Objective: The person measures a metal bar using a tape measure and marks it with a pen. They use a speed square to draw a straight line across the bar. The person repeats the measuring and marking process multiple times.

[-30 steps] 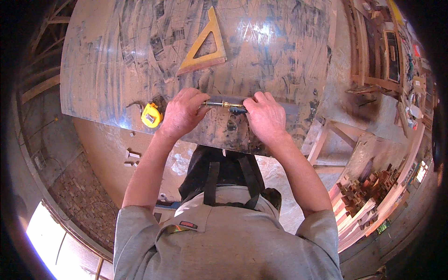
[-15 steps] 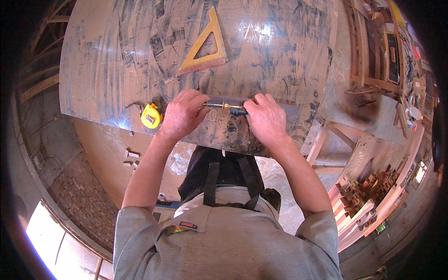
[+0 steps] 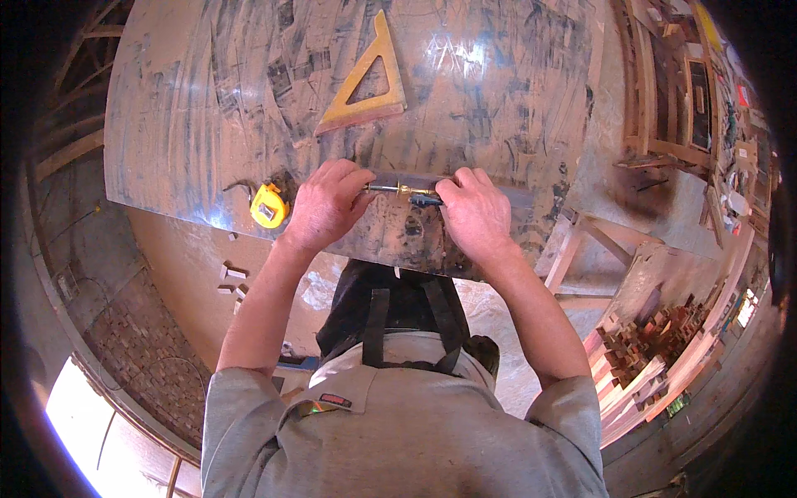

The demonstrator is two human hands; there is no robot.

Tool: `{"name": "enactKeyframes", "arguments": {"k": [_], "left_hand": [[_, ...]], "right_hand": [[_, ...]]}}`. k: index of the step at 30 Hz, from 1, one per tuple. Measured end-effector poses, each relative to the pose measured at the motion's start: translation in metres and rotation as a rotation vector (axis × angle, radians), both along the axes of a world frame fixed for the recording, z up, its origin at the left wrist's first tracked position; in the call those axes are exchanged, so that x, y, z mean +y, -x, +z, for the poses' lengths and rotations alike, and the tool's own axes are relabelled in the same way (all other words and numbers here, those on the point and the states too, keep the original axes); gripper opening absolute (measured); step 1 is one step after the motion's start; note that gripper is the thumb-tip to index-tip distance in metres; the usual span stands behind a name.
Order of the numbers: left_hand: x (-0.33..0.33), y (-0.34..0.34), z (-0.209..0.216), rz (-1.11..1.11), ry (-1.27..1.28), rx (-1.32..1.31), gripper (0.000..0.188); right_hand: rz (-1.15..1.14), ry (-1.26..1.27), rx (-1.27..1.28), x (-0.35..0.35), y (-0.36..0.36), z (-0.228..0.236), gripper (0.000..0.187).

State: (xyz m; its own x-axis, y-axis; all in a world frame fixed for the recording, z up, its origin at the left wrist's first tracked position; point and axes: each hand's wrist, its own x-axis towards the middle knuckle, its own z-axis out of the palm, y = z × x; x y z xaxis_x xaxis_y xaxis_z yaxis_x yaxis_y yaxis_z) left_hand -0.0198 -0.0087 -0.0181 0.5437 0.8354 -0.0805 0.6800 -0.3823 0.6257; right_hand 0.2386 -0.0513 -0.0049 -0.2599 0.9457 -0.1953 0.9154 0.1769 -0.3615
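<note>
My left hand [image 3: 330, 203] and my right hand [image 3: 476, 212] are close together above the near part of a worn, dusty table [image 3: 207, 158]. Between them runs a slim pen-like rod [image 3: 387, 188], dark with gold-coloured fittings near its middle and a short black piece at its right. The fingers of my left hand pinch its left end. My right fingers close on its right end; both tips are hidden. Behind it a dark, flat strip [image 3: 407, 178] shows on the table, its kind unclear. To the left of my left hand lies a yellow tape measure [image 3: 269, 207].
A yellow triangular set square [image 3: 390, 106] lies farther back on the table. Wooden frames [image 3: 656, 83] stand at the far right, with a pile of small wood offcuts [image 3: 656, 340] nearer. Several small wood blocks [image 3: 235, 271] are on the floor at the left.
Both hands keep their grip on the rod and have hardly moved. The tape measure and set square lie as before.
</note>
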Motion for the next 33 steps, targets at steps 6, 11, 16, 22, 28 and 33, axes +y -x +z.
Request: {"name": "enactKeyframes", "arguments": {"k": [6, 11, 16, 22, 28, 33], "left_hand": [[0.000, 0.000, 0.002, 0.000, -0.008, -0.010, 0.032], [0.001, -0.001, 0.004, 0.003, 0.004, -0.005, 0.033], [0.000, 0.000, 0.002, -0.006, -0.006, 0.000, 0.033], [-0.001, 0.000, 0.003, -0.009, 0.003, 0.000, 0.032], [-0.004, 0.002, 0.004, -0.009, 0.015, -0.004, 0.032], [-0.013, 0.004, 0.004, -0.009, 0.024, 0.000, 0.032]], "right_hand": [[0.003, -0.020, 0.016, 0.000, -0.001, -0.001, 0.007], [0.001, -0.009, 0.020, 0.000, -0.001, 0.000, 0.007], [0.004, -0.006, 0.020, -0.001, -0.001, -0.001, 0.006], [0.009, -0.022, 0.027, -0.002, 0.000, 0.000, 0.006], [0.017, 0.001, 0.020, -0.005, 0.000, 0.001, 0.007], [0.030, -0.009, 0.030, -0.011, 0.000, -0.002, 0.007]]}}
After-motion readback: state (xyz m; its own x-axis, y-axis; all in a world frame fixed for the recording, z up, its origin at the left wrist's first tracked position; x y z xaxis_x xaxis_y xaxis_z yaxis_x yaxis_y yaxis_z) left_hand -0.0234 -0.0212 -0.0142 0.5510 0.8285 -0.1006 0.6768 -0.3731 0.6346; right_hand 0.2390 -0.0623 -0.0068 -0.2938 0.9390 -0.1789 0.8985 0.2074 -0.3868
